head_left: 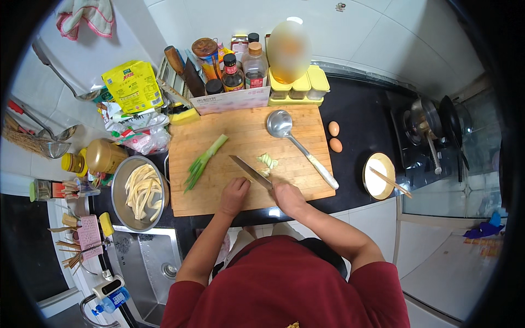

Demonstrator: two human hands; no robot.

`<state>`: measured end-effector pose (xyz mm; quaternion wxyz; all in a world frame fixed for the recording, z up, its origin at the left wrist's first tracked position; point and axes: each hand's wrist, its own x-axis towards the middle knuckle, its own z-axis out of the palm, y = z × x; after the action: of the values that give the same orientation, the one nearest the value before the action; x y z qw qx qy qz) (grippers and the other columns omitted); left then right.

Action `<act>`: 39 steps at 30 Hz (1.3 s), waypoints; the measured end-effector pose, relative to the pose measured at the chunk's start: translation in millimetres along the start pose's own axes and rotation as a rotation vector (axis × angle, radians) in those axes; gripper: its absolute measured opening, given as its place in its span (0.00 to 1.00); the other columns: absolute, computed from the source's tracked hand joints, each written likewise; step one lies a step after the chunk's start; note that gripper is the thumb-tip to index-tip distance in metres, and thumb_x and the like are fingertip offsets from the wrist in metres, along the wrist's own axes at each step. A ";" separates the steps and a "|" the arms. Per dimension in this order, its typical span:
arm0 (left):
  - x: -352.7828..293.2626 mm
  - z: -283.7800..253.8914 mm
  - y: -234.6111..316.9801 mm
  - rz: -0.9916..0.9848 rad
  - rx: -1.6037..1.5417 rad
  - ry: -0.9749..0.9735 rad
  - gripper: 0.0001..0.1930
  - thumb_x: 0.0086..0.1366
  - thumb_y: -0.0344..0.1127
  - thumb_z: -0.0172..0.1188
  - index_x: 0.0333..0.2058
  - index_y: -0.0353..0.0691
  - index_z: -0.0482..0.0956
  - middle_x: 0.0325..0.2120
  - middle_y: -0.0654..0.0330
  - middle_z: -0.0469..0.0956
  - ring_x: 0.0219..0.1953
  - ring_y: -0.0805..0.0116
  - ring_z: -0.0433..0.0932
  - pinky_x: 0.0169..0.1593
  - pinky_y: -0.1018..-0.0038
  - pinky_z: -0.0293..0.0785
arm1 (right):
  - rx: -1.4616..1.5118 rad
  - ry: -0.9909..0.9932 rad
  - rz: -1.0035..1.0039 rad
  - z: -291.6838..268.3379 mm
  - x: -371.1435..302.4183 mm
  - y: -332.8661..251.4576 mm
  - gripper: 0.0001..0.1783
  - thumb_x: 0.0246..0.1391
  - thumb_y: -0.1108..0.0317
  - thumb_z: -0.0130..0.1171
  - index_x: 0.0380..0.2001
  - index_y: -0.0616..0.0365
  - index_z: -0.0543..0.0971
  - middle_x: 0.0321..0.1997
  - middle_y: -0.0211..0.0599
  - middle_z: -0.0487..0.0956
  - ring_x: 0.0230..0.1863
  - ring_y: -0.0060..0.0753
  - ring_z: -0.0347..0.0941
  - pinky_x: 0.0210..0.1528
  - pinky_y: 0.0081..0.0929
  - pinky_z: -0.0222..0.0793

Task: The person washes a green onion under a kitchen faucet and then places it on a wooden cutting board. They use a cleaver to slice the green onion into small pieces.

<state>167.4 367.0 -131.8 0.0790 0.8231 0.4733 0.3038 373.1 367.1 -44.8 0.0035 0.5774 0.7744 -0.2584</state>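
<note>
My right hand [288, 198] grips a kitchen knife [251, 173] by its handle, the blade slanting toward the far left across a wooden cutting board [295, 205]. Close to the blade's left side, my left hand [235, 194] rests on the board with its fingers curled together; anything under them is hidden. Pale green slices [267, 160] and a few yellowish pieces [264, 171] lie just beyond the blade. A length of green onion [205, 161] sits on the board's left part. A metal ladle [280, 124] lies on the right part, its handle toward me.
A metal bowl of pale strips [143, 191] stands left of the board, above the sink [145, 257]. Bottles [254, 65] and yellow-lidded seasoning boxes [301, 85] line the back. Two eggs [334, 136], a bowl with chopsticks [378, 176] and a stove with a pan [425, 117] are at right.
</note>
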 end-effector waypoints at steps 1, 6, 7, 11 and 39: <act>-0.4 -0.2 1.0 -0.013 0.000 0.010 0.11 0.50 0.26 0.57 0.35 0.37 0.77 0.36 0.55 0.77 0.38 0.56 0.77 0.41 0.66 0.76 | 0.012 0.007 0.011 -2.6 -2.1 -1.3 0.09 0.53 0.77 0.46 0.38 0.65 0.70 0.28 0.55 0.80 0.34 0.55 0.80 0.37 0.46 0.76; -3.4 2.3 -6.2 0.013 0.054 0.003 0.10 0.52 0.28 0.56 0.35 0.39 0.77 0.35 0.57 0.76 0.38 0.60 0.77 0.40 0.69 0.77 | -0.048 -0.096 -0.028 -22.8 -14.2 -8.1 0.09 0.52 0.77 0.46 0.38 0.66 0.70 0.29 0.57 0.80 0.34 0.55 0.80 0.37 0.46 0.76; -3.7 2.3 -6.2 0.012 0.048 0.004 0.10 0.52 0.28 0.56 0.35 0.39 0.77 0.35 0.57 0.76 0.38 0.60 0.77 0.39 0.69 0.77 | -0.065 -0.112 -0.038 -23.3 -14.8 -7.8 0.09 0.52 0.77 0.46 0.38 0.67 0.71 0.29 0.57 0.80 0.34 0.55 0.80 0.37 0.46 0.76; -2.1 -1.4 -3.7 -0.021 0.015 -0.024 0.10 0.50 0.25 0.57 0.34 0.37 0.77 0.35 0.55 0.77 0.37 0.56 0.78 0.40 0.67 0.77 | -0.063 -0.074 -0.062 -12.8 -11.3 -8.1 0.08 0.52 0.77 0.47 0.36 0.66 0.72 0.28 0.56 0.80 0.32 0.54 0.80 0.35 0.46 0.76; -7.4 -6.2 -7.8 -0.169 -0.086 0.038 0.16 0.46 0.24 0.59 0.37 0.38 0.76 0.37 0.51 0.75 0.38 0.50 0.76 0.40 0.62 0.74 | 0.150 0.071 0.136 -12.3 -24.9 26.5 0.10 0.56 0.70 0.55 0.33 0.65 0.67 0.25 0.63 0.77 0.32 0.64 0.76 0.35 0.52 0.71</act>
<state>155.4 364.1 -133.2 0.1305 0.7700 0.5292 0.3316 408.7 355.1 -37.1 -0.0494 0.6360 0.7117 -0.2942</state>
